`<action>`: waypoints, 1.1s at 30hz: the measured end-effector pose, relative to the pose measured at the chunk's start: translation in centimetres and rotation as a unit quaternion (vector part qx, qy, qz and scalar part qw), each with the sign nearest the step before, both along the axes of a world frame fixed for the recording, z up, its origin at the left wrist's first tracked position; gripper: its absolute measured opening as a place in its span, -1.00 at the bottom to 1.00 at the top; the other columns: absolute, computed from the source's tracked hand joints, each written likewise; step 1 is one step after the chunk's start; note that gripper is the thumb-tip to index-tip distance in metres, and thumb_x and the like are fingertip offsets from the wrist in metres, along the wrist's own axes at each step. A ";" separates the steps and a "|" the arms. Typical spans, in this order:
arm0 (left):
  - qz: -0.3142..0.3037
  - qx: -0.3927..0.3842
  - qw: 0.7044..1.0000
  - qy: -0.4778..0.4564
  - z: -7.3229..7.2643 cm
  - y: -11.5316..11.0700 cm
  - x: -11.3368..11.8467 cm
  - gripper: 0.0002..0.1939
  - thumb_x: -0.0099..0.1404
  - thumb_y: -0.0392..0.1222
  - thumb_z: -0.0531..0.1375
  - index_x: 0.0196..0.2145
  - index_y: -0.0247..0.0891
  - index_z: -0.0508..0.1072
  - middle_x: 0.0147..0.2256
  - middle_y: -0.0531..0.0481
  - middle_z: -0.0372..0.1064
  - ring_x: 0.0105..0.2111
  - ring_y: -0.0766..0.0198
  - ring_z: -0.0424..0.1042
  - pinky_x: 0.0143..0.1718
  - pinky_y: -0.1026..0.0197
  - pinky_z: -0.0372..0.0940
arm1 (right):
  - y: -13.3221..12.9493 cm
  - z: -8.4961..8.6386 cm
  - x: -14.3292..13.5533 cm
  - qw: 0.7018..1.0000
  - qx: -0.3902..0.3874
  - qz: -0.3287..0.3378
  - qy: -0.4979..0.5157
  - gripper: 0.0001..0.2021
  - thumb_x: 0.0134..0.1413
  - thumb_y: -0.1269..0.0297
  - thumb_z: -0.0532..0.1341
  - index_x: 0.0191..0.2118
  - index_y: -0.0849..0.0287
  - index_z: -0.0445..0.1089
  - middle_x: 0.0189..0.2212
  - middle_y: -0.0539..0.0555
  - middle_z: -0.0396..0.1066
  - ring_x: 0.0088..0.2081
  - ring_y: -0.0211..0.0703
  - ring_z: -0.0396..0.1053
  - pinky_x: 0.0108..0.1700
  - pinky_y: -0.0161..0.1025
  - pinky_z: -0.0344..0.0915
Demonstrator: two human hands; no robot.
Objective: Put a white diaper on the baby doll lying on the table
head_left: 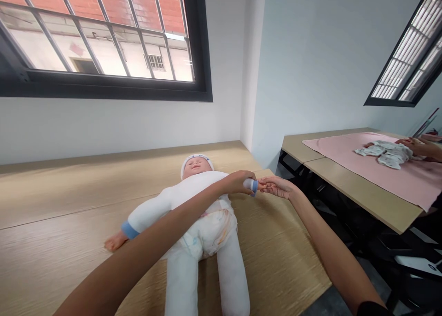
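A baby doll (196, 187) lies on its back on the wooden table (272, 256), dressed in a white top with blue cuffs, a white cap (188, 161) and a diaper (216, 231). My left hand (238, 182) reaches across the doll's chest and is closed around the white sleeve just above the blue cuff (254, 188). Beyond that cuff, the fingers of my right hand (276, 187) pinch the doll's small hand (261, 186). The doll's other arm (148, 214) stretches out to the left, its cuff partly behind my left forearm.
At the right stands a second table (362, 203) with a pink cloth (390, 182) and another doll (388, 152) in patterned clothes. Another person's hand (423, 148) is at that doll. A wall and barred window (103, 83) rise behind my table.
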State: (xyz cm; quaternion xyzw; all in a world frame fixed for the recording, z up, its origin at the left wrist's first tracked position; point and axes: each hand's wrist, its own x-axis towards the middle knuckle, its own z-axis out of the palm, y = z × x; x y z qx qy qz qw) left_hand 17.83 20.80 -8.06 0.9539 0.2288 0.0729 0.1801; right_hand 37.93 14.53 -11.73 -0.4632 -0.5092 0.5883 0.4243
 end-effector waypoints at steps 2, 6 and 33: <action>0.002 -0.004 1.000 -0.013 -0.1 0.1 0.0 -0.58 0.02 -0.13 0.31 -0.13 -0.21 0.42 -0.17 0.00 0.44 -0.19 0.19 0.41 -0.23 0.28 0.22 | -0.2 0.2 0.0 1.000 -0.005 -0.005 0.000 -0.79 -0.08 0.20 0.35 -0.35 0.23 0.46 -0.45 0.10 0.45 -0.41 -0.22 0.42 -0.29 -0.25 0.45; 0.008 -0.009 1.000 -0.021 -0.1 0.2 -0.1 -0.58 0.02 -0.10 0.32 -0.14 -0.20 0.41 -0.18 0.01 0.44 -0.19 0.19 0.40 -0.25 0.28 0.21 | -0.6 0.7 -0.3 1.000 -0.023 -0.020 -0.002 -0.75 -0.03 0.17 0.33 -0.24 0.19 0.46 -0.37 0.10 0.47 -0.39 -0.25 0.41 -0.30 -0.27 0.43; 0.007 0.123 0.992 -0.010 -1.1 0.3 0.4 -0.68 0.13 -0.06 0.24 -0.17 -0.25 0.40 -0.22 -0.06 0.35 -0.24 0.17 0.38 -0.21 0.22 0.23 | -0.6 -1.4 -4.7 0.852 0.131 -0.286 -0.418 -0.37 0.26 -0.12 -0.22 -0.46 0.14 0.43 -0.42 0.24 0.46 -0.37 -0.01 0.36 -0.35 -0.21 0.09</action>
